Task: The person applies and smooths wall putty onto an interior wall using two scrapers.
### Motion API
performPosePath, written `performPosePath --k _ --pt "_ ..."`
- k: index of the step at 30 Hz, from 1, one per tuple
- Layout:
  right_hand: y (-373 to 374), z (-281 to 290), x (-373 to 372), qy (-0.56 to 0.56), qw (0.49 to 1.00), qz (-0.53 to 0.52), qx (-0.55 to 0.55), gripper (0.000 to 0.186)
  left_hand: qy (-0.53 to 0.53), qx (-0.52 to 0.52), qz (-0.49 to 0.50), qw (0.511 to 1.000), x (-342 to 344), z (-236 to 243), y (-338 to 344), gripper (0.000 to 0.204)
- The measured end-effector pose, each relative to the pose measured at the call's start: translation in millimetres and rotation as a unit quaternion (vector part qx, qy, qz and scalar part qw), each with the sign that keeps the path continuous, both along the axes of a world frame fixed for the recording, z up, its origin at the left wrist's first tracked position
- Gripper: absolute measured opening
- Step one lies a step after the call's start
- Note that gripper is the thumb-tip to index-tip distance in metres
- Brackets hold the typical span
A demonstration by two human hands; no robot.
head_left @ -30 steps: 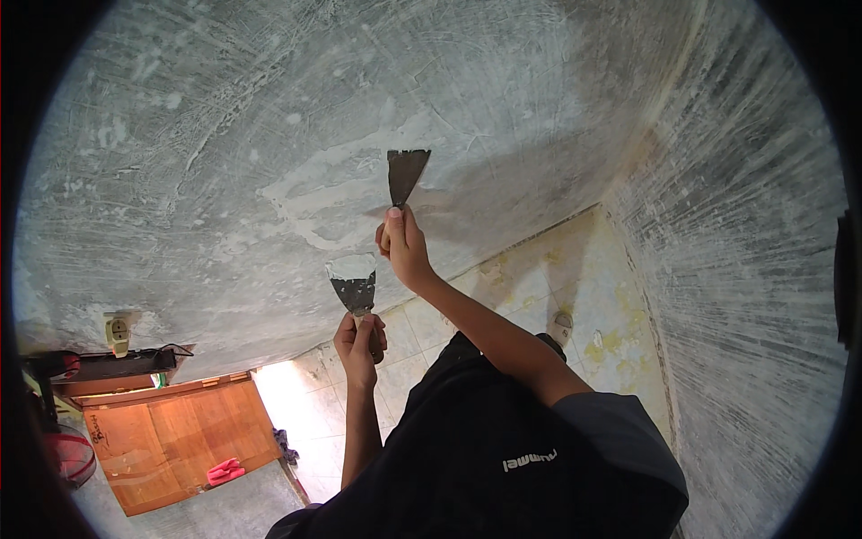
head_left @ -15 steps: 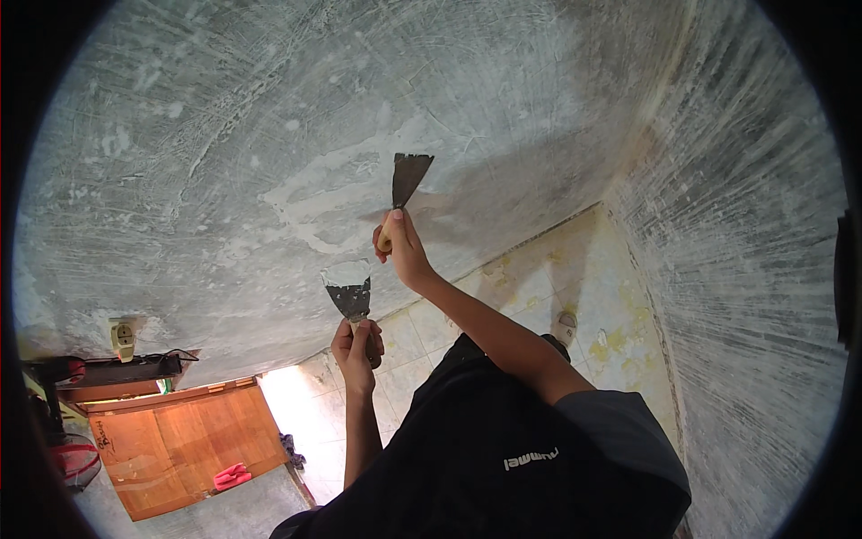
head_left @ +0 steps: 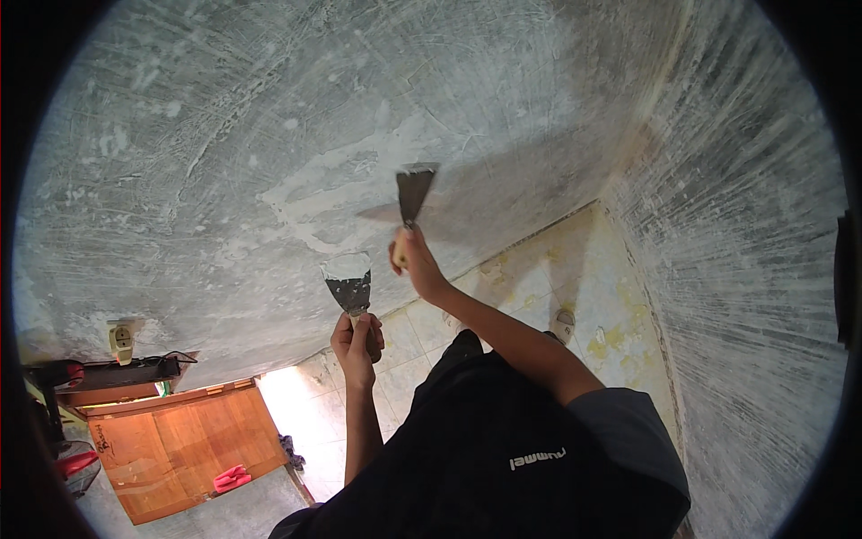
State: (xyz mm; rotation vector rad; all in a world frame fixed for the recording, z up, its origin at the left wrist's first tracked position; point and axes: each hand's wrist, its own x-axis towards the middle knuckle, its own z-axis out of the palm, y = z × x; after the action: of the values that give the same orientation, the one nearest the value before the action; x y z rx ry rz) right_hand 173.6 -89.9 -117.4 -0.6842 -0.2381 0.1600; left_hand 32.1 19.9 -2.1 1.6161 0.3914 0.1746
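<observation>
My left hand point(head_left: 357, 346) is closed round the handle of a putty knife point(head_left: 348, 293), its dark blade pointing up. White filler point(head_left: 346, 265) covers the top edge of that blade. Higher and to the right, my right hand point(head_left: 417, 262) grips the pale handle of a second putty knife point(head_left: 416, 191). A little white filler shows along its blade edge. This blade is near the grey wall point(head_left: 224, 135), over the right end of a smoothed, paler patch of filler point(head_left: 332, 193); whether it touches the wall I cannot tell.
At the left a socket point(head_left: 121, 342) sits on the wall above a dark ledge with cables point(head_left: 135, 370). A wooden panel point(head_left: 189, 449) has a pink cloth point(head_left: 232, 478) on it. Stained floor tiles point(head_left: 620, 332) meet a second grey wall point(head_left: 745, 269) on the right.
My right hand and its putty knife have moved slightly down and right, and white filler now shows at that blade's edge. My left hand has barely moved.
</observation>
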Motion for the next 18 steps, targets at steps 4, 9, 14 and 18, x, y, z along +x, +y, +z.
performPosePath --k 4,9,14,18 --pt "-66 -12 -30 -0.010 0.995 -0.019 -0.101 0.043 -0.002 0.009 -0.016 1.000 6 1 -6 0.021" --pt "-172 47 -37 -0.123 0.903 -0.076 -0.404 0.040 0.027 -0.019 -0.081 0.996 17 -1 -26 0.022" --pt "-195 95 -42 -0.215 0.779 -0.111 -0.579 0.037 0.037 -0.004 -0.132 0.991 24 -7 -40 0.022" --pt "-206 102 -36 -0.269 0.680 -0.111 -0.673 0.035 0.051 -0.030 -0.131 0.990 21 -9 -40 0.022"
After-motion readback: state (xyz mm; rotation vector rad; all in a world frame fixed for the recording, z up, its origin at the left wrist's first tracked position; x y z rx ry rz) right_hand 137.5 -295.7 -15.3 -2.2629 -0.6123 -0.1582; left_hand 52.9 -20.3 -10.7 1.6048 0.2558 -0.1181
